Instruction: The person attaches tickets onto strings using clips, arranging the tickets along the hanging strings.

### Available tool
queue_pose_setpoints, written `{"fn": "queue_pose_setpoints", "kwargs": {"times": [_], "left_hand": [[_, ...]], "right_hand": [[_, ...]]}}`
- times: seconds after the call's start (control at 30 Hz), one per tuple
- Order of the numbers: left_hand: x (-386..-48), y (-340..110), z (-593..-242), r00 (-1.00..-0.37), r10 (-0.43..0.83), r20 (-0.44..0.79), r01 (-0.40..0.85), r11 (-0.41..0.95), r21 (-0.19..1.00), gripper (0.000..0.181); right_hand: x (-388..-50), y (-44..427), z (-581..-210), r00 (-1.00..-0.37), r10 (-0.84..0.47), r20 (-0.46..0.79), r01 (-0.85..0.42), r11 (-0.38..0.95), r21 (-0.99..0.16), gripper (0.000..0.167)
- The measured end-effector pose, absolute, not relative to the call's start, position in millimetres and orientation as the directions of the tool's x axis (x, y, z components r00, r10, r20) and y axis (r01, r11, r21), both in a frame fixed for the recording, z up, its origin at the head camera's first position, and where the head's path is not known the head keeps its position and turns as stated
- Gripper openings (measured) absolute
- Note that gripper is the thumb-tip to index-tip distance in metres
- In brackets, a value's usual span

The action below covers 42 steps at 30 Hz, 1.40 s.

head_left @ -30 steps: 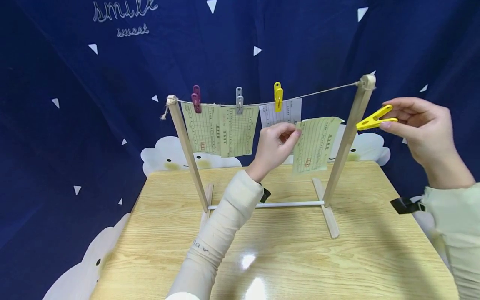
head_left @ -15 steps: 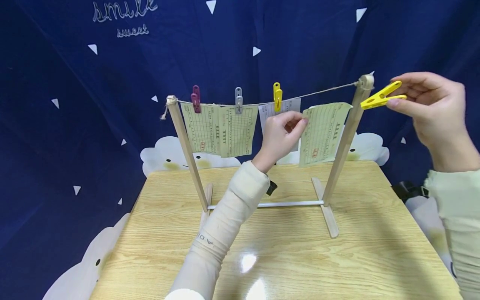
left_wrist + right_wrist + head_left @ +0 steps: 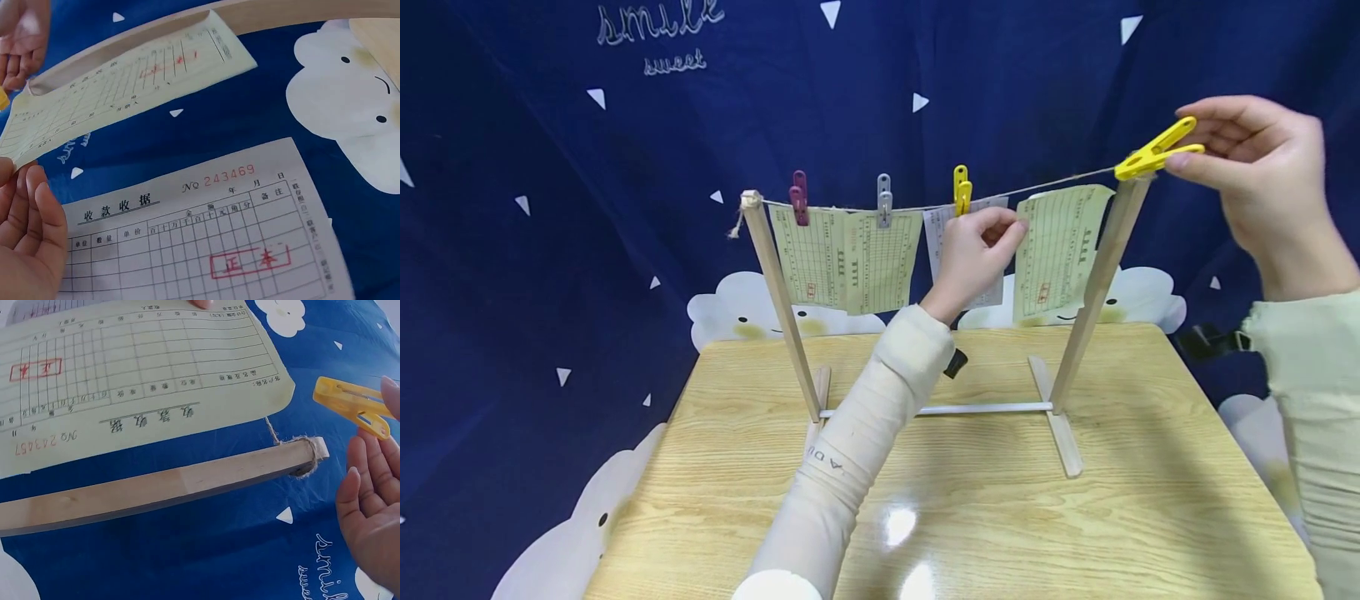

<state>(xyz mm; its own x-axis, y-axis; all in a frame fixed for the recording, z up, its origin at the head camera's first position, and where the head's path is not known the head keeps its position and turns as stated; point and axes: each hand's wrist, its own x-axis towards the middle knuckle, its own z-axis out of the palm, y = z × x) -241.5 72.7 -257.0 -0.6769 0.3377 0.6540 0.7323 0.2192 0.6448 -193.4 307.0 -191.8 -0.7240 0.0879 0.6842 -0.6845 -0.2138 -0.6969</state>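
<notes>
My left hand (image 3: 976,254) pinches the upper left edge of a pale yellow receipt sheet (image 3: 1060,250), held just below the string (image 3: 1045,183) near the right post. In my right hand (image 3: 1255,162), thumb and fingers hold a yellow clothespin (image 3: 1157,152) by its handles. Its tip points left, in front of the right post's top in the head view. The right wrist view shows the clothespin (image 3: 350,403) apart from the receipt's corner. A white receipt (image 3: 206,231) hangs behind my left hand, under another yellow clothespin (image 3: 962,192).
Two yellowish receipts (image 3: 880,262) hang at the left from a purple clothespin (image 3: 799,200) and a grey clothespin (image 3: 884,200). The wooden posts (image 3: 1101,292) stand on feet joined by a white rod (image 3: 985,408) on the table (image 3: 985,500). A blue curtain (image 3: 587,250) hangs behind.
My left hand has raised the receipt up and rightward to the string. My right hand has lifted the yellow clothespin from beside the post to the height of its top.
</notes>
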Motion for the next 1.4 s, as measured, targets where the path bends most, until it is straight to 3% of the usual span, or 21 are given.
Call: {"fn": "queue_pose_setpoints", "kwargs": {"times": [0.4, 0.73, 1.0, 1.4], "left_hand": [[-248.6, 80.0, -255.2, -0.743, 0.329, 0.583, 0.667, 0.299, 0.682, 0.014], [-249.8, 83.9, -254.9, -0.782, 0.305, 0.543, 0.618, 0.271, 0.738, 0.015], [-251.8, 87.5, -257.1, -0.77, 0.259, 0.584, 0.637, 0.239, 0.733, 0.014], [-253.0, 87.9, -259.9, -0.774, 0.254, 0.579, 0.631, 0.24, 0.738, 0.014]], "right_hand": [[-212.5, 300.7, -179.7, -0.757, 0.005, 0.653, -0.649, -0.12, -0.751, 0.026], [-226.2, 297.1, -162.8, -0.801, -0.094, 0.591, -0.594, -0.006, -0.805, 0.022], [-232.7, 297.0, -153.7, -0.831, -0.155, 0.535, -0.556, 0.269, -0.786, 0.02], [-237.0, 296.1, -149.6, -0.841, -0.183, 0.509, -0.541, 0.323, -0.777, 0.01]]}}
